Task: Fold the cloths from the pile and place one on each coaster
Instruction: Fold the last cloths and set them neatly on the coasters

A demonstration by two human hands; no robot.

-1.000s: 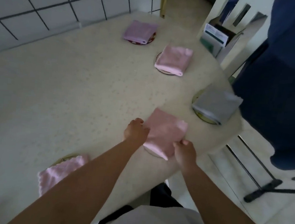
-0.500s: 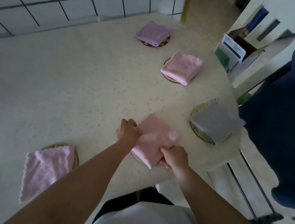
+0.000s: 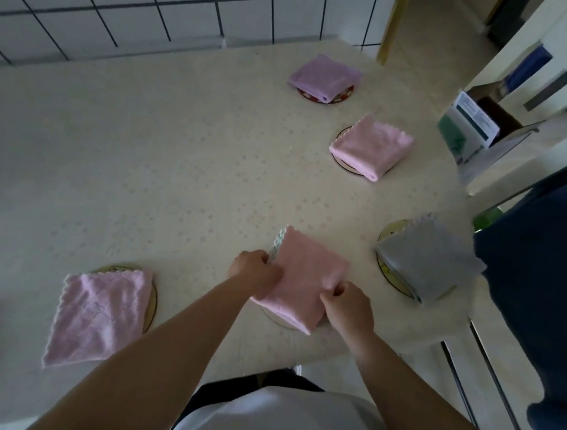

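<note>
Both hands pinching pink cloth (image 3: 304, 278): left hand (image 3: 255, 269) at left edge, right hand (image 3: 348, 302) at right edge; long axis runs away between them, tilted left.

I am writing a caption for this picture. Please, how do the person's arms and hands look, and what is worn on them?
Both forearms are bare, with no sleeve reaching them. The left hand and right hand wear no gloves, and no watch, ring or bracelet shows. A white garment covers the torso, above dark trousers.
</note>
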